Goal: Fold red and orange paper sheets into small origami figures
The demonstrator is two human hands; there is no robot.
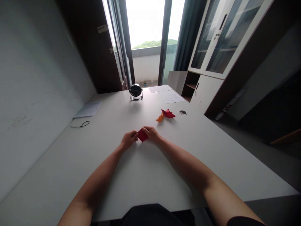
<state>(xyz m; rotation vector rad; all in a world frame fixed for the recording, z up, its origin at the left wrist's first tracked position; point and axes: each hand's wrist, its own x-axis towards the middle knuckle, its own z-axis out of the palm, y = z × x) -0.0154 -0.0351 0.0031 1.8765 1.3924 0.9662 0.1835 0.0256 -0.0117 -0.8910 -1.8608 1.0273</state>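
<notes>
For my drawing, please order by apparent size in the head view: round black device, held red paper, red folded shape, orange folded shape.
1. Round black device
2. Held red paper and red folded shape: too alike to rank; right hand partly hides the former.
3. Orange folded shape

Glazed balcony door [165, 37], dark-framed, daylit. Left of the door: dark brown panelling [91, 47]; pale grey wall [35, 78]. Right of the door: dark curtain [189, 34]; white glass-fronted cabinet [213, 44]. Before the door: white tabletop [113, 116]. Beyond the door: parapet [147, 59], green hill [149, 44].
</notes>
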